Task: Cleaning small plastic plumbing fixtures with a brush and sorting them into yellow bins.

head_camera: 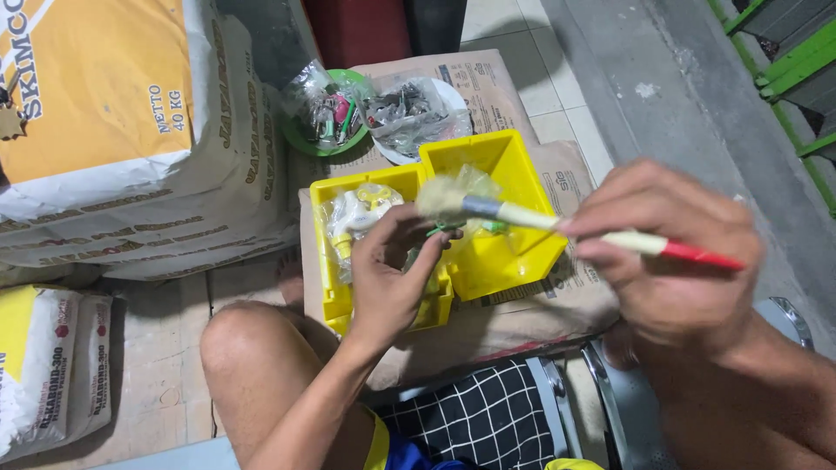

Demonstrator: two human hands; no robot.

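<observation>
From the head camera, the right hand (670, 252) pinches a paintbrush (557, 222) by its pale handle. The brush looks light and stiff, with soft bristles. It lies sideways, bristles pointing left, red tip right, above the yellow bins (496, 213). The left hand (387, 278) curls round a small green thing (435, 235) under the bristles.

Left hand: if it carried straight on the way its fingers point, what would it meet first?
Probably the brush head: the left hand points up and away, its fingertips just under the bristles above the yellow bins. Depth is unclear, so it might pass beneath.
</observation>
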